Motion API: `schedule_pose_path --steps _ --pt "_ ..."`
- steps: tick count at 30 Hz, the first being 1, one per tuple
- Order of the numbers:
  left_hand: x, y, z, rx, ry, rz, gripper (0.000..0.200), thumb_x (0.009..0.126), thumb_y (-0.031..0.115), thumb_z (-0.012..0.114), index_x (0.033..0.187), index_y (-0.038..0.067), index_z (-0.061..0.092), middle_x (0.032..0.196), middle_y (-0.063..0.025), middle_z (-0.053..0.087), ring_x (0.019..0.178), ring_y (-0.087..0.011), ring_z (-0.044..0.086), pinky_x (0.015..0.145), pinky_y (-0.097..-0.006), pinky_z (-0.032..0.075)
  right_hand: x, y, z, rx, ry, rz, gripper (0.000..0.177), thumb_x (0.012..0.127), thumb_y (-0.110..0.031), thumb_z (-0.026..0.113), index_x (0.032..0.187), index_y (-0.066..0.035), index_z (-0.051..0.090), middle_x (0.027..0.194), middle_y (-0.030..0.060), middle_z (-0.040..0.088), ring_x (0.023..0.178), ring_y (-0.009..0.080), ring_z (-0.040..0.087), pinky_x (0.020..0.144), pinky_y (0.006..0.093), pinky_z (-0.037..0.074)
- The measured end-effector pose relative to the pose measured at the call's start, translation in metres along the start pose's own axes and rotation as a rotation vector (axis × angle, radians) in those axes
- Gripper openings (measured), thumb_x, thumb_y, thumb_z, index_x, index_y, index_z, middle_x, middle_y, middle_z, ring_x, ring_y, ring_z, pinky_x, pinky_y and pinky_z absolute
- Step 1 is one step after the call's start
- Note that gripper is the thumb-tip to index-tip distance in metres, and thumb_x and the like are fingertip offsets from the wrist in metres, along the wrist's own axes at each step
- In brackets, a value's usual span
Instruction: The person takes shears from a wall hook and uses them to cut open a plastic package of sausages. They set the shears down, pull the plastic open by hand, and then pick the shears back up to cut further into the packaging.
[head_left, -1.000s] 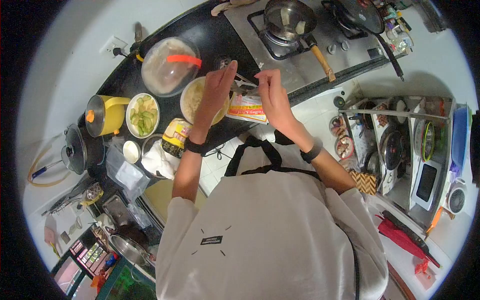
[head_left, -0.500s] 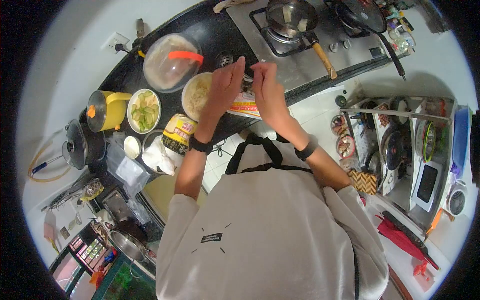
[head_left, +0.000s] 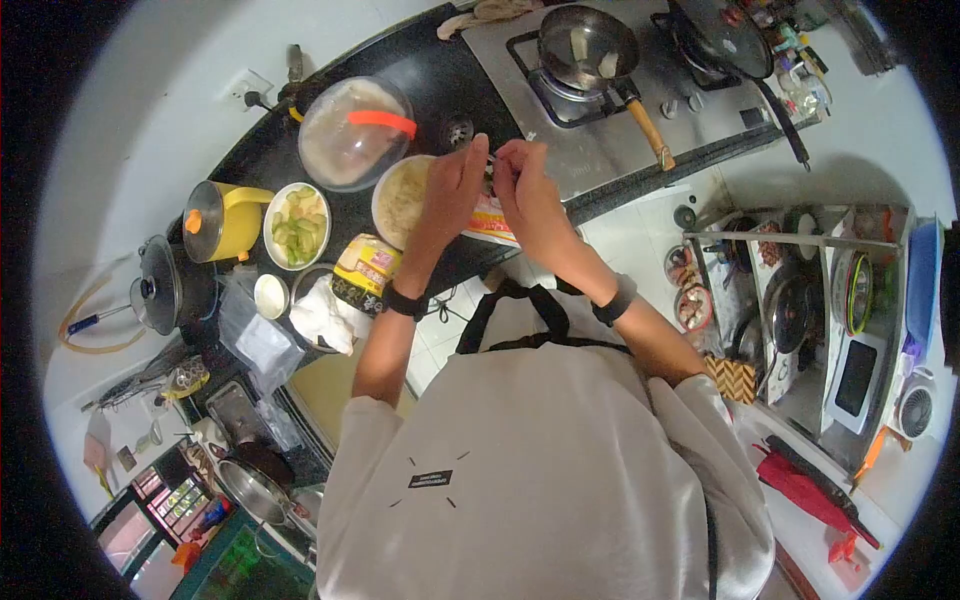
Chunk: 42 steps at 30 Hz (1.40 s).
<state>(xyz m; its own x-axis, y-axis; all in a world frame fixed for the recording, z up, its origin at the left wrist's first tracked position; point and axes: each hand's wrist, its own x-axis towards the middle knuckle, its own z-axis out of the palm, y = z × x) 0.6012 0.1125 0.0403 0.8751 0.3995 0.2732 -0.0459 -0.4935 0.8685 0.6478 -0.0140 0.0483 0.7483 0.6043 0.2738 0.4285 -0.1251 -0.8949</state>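
Observation:
Above the counter's front edge, my left hand and my right hand are close together with their fingers pinched. Something small and dark shows between them, too small to make out. Below them lies a red, white and yellow packet. Beside my left hand stands a white bowl of pale food, partly hidden by that hand. Further left are a bowl of green sliced vegetables and a yellow-and-black package. A clear lid with a red handle covers a bowl behind them.
A pan with pale pieces sits on the stove, its wooden handle over the front edge. A second pan is on the right burner. A yellow pot, a dark pot and a small white bowl stand at left.
My hands have come closer together, the right one moving left and slightly down. The camera view has shifted a little, so the counter items appear slightly to the right.

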Motion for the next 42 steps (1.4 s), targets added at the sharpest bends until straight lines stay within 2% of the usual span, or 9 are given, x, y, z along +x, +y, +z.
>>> schedule_pose_path --steps 2,5,8,10,14,16,22,38,42 --pt "0.002 -0.001 0.0 -0.027 -0.023 -0.057 0.043 0.098 0.031 0.043 0.075 -0.003 0.05 0.06 -0.0183 0.047 0.052 -0.0282 0.044 0.053 -0.0391 0.036 0.001 0.0 -0.004 0.005 -0.006 -0.01 0.022 0.096 -0.01 0.045 0.11 0.001 0.032 0.087 0.0262 0.06 0.079 0.0425 0.062 0.064 0.0468 0.048" --pt "0.002 -0.012 -0.004 -0.009 -0.006 0.063 0.041 0.098 0.03 0.046 0.076 -0.004 0.051 0.059 -0.0151 0.048 0.053 -0.0237 0.043 0.054 -0.0377 0.036 -0.001 0.004 -0.013 0.008 -0.004 0.062 0.022 0.095 -0.008 0.045 0.11 0.0 0.031 0.088 0.0252 0.059 0.08 0.0399 0.063 0.067 0.0442 0.049" --pt "0.002 -0.031 -0.016 0.019 0.21 0.188 0.039 0.097 0.028 0.048 0.076 -0.004 0.051 0.058 -0.0088 0.044 0.054 -0.0166 0.038 0.053 -0.0343 0.034 -0.011 0.022 -0.03 0.021 -0.014 0.145 0.022 0.095 -0.007 0.045 0.111 0.0 0.031 0.09 0.0238 0.058 0.083 0.0359 0.063 0.07 0.0413 0.048" --pt "0.001 -0.043 -0.028 -0.178 0.042 -0.261 0.039 0.097 0.029 0.049 0.073 -0.002 0.048 0.06 -0.0027 0.039 0.057 -0.0102 0.034 0.052 -0.0306 0.031 -0.019 0.039 -0.035 0.036 -0.029 0.09 0.021 0.096 -0.007 0.044 0.112 -0.001 0.031 0.09 0.0194 0.056 0.082 0.027 0.06 0.072 0.0379 0.046" --pt "-0.003 -0.047 -0.029 -0.142 0.12 -0.097 0.039 0.097 0.03 0.049 0.07 0.002 0.047 0.063 0.0013 0.036 0.06 -0.0066 0.032 0.052 -0.0268 0.028 -0.026 0.046 -0.033 0.132 -0.044 0.186 0.021 0.096 -0.006 0.043 0.112 -0.001 0.031 0.087 0.0161 0.055 0.076 0.0233 0.056 0.07 0.0364 0.045" --pt "-0.004 -0.032 -0.033 -0.229 0.126 -0.309 0.04 0.097 0.031 0.049 0.068 0.005 0.046 0.064 0.0052 0.036 0.061 -0.0049 0.031 0.053 -0.0246 0.026 -0.025 0.044 -0.033 0.12 -0.05 0.147 0.02 0.096 -0.006 0.044 0.112 -0.001 0.032 0.084 0.0133 0.054 0.073 0.021 0.054 0.068 0.0348 0.044" --pt "-0.003 -0.013 -0.026 -0.355 0.087 -0.313 0.04 0.097 0.035 0.049 0.067 0.008 0.046 0.065 0.0063 0.038 0.062 -0.0036 0.034 0.053 -0.0238 0.028 -0.025 0.029 -0.054 0.15 0.09 0.101 0.019 0.096 -0.009 0.046 0.11 -0.002 0.034 0.076 0.0071 0.049 0.069 0.0152 0.05 0.066 0.0304 0.043" --pt "-0.005 -0.029 -0.002 -0.465 0.037 -0.358 0.041 0.095 0.041 0.051 0.071 0.008 0.051 0.07 0.0033 0.044 0.064 -0.0061 0.039 0.059 -0.0239 0.035 -0.029 0.024 -0.067 0.014 0.043 0.097 0.02 0.095 -0.006 0.046 0.11 -0.004 0.033 0.07 0.0083 0.046 0.062 0.0158 0.047 0.059 0.031 0.041" --pt "-0.005 -0.025 0.0 -0.364 -0.025 -0.309 0.039 0.099 0.036 0.045 0.071 0.008 0.043 0.07 0.0067 0.034 0.066 -0.0045 0.03 0.056 -0.0234 0.027 -0.026 0.028 -0.063 -0.016 0.027 0.054 0.02 0.095 -0.005 0.046 0.11 -0.004 0.034 0.072 0.0101 0.048 0.062 0.0171 0.049 0.059 0.0317 0.042"
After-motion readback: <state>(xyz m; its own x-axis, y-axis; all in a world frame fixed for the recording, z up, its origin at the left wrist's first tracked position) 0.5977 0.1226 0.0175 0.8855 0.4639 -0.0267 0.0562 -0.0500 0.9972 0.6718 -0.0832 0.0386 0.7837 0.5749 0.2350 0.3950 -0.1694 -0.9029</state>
